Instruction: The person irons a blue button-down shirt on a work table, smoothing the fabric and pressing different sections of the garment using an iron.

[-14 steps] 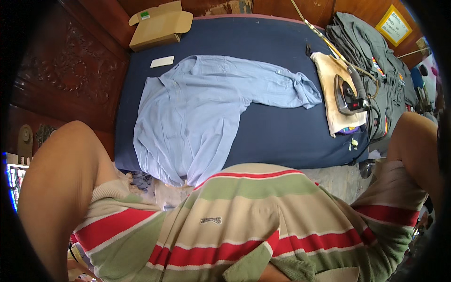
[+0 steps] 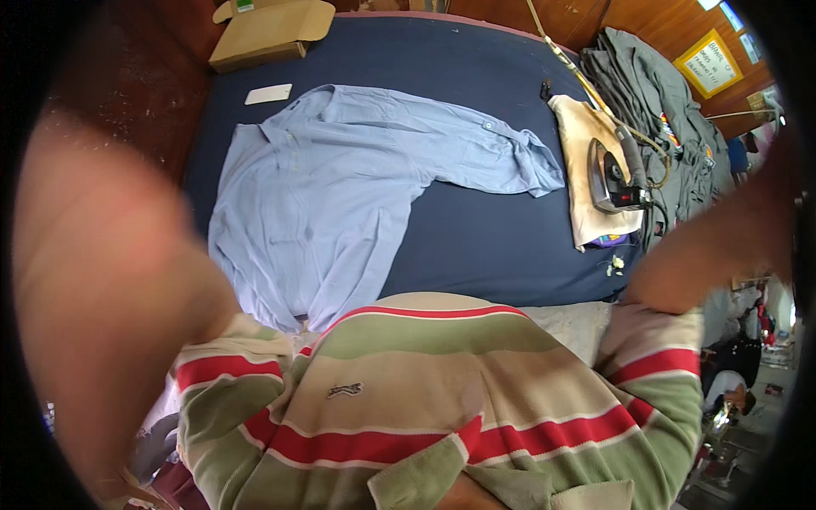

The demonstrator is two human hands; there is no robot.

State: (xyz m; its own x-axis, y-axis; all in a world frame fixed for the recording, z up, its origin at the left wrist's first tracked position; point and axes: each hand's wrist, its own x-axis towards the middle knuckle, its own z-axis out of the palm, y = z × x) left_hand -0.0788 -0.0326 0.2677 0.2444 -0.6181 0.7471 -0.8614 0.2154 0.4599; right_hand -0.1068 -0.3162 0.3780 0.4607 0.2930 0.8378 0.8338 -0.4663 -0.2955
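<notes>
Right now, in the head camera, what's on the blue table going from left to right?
White card → blue shirt → cream cloth with the iron on it → grey clothes pile.

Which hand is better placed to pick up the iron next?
Right, probably. The right forearm is raised on the same side as the metal iron on its pale scorched cloth; the blurred left forearm is across the light blue shirt.

Lying spread on navy table: blue shirt; sitting on cloth pad at right: iron; blurring at edges: both arms.
</notes>
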